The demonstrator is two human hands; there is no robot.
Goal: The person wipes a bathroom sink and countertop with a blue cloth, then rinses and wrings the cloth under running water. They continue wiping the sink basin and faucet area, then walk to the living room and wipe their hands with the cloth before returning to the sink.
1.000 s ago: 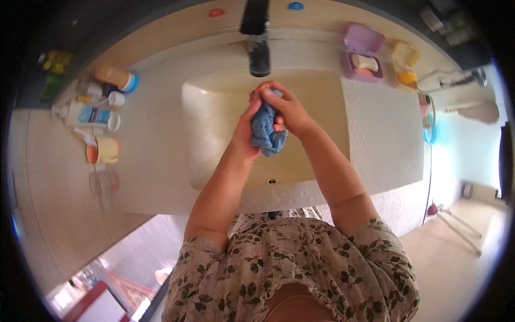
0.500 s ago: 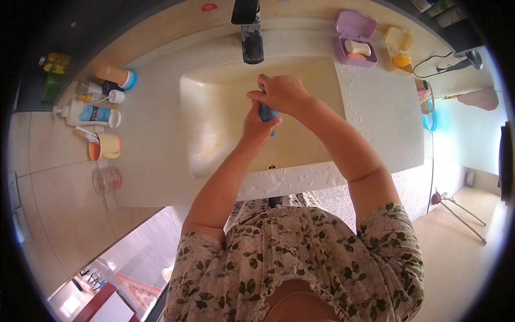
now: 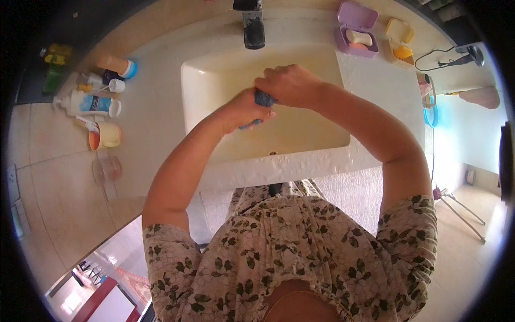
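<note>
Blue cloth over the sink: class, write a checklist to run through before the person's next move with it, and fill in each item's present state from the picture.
1. Both hands grip the cloth: ok. The left hand and right hand close on the blue cloth from both sides.
2. Cloth is over the basin: ok. It is held above the sink, not the counter.
3. Cloth is near the tap: ok.
4. Water is running: cannot tell; no stream shows.
5. Soap is within reach: ok, as a judgement. The open purple soap box sits on the counter by the sink's far right corner.
6. Cloth is wrung out: cannot tell.
</note>
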